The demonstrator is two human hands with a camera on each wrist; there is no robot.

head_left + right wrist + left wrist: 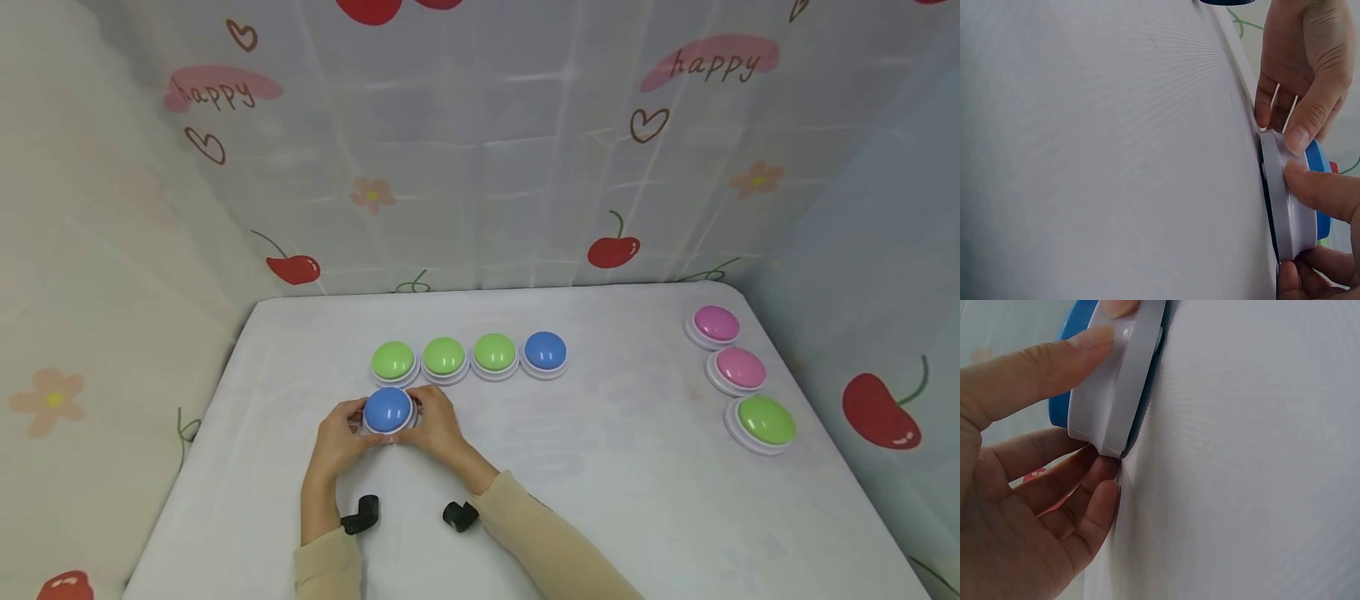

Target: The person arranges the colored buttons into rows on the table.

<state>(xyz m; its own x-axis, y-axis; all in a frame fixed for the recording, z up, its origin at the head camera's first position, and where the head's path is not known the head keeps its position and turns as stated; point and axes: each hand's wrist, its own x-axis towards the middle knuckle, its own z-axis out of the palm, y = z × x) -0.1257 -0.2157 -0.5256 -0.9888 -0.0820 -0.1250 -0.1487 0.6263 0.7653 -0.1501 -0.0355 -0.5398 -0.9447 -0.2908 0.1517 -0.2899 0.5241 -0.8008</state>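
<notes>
A blue dome push button on a white round base sits at the front left, between both hands. My left hand grips its left side, thumb on the base's near side and fingers curled round the far side. From the right, my right hand holds the same base, thumb near the other thumb. In the left wrist view the white base is at the tabletop; whether it is slightly raised I cannot tell. Just behind stand a green button, two more green ones and another blue button in a row.
Toward the right edge of the white table two pink buttons and one green button form a slanting line. A printed curtain hangs behind the table and on both sides. Black wrist devices are near each wrist.
</notes>
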